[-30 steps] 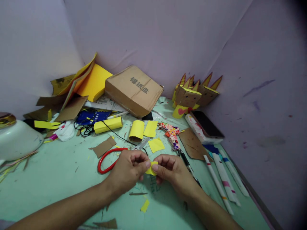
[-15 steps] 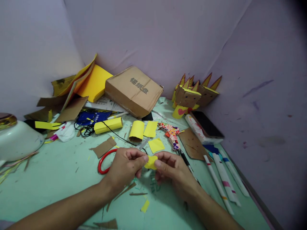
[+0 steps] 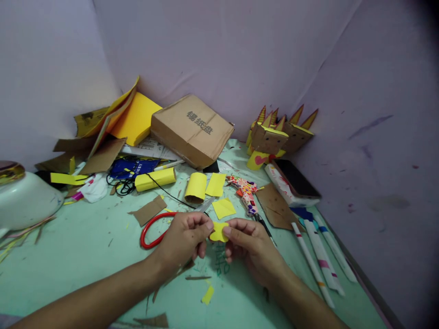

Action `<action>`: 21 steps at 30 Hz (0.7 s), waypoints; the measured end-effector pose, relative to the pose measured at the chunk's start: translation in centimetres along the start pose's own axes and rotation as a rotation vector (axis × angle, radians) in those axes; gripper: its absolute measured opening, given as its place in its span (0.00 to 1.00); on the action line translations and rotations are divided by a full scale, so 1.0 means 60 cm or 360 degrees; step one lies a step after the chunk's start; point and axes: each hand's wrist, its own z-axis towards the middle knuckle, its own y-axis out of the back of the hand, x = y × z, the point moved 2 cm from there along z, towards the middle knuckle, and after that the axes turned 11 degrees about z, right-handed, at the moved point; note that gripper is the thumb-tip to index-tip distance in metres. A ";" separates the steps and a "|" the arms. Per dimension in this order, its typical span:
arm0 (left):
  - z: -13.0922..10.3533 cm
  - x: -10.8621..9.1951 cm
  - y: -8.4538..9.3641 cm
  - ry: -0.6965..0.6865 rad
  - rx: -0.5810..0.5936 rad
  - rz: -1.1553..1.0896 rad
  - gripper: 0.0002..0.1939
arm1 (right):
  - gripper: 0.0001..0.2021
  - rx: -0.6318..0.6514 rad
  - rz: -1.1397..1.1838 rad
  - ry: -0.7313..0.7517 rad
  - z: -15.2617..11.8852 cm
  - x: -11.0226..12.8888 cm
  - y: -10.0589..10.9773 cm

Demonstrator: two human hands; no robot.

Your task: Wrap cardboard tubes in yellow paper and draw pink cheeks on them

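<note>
Between my two hands is a small yellow paper cutout [image 3: 218, 231] with a wavy edge, held just above the table. My left hand [image 3: 185, 235] pinches its left end between thumb and fingers. The right end is pinched by my right hand [image 3: 248, 240] in the same way. Red-handled scissors [image 3: 146, 235] lie beside and partly under my left hand, which hides some of them. Beyond my hands are a square yellow paper piece [image 3: 224, 208], another yellow piece [image 3: 216, 184] and a yellow paper-covered tube [image 3: 195, 187].
A floral glue gun [image 3: 247, 194] lies right of the yellow pieces. White markers [image 3: 324, 258] line the right edge. At the back are a cardboard box [image 3: 194, 130] and spiky cardboard figures [image 3: 270, 137]. A phone [image 3: 297, 177] rests on a tissue pack. Scraps [image 3: 207, 294] litter the green table.
Both hands have shifted slightly right with the yellow cutout, which now shows a little more of its face. The things on the table have stayed put.
</note>
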 end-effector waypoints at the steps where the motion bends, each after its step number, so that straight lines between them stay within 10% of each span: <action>1: 0.001 -0.001 0.000 -0.0018 0.0006 -0.0021 0.13 | 0.14 -0.0045 -0.0020 0.0043 0.001 0.001 0.002; 21: 0.000 -0.012 0.003 0.0012 -0.0124 0.0046 0.09 | 0.20 -0.0205 0.0221 0.0371 -0.001 0.046 0.006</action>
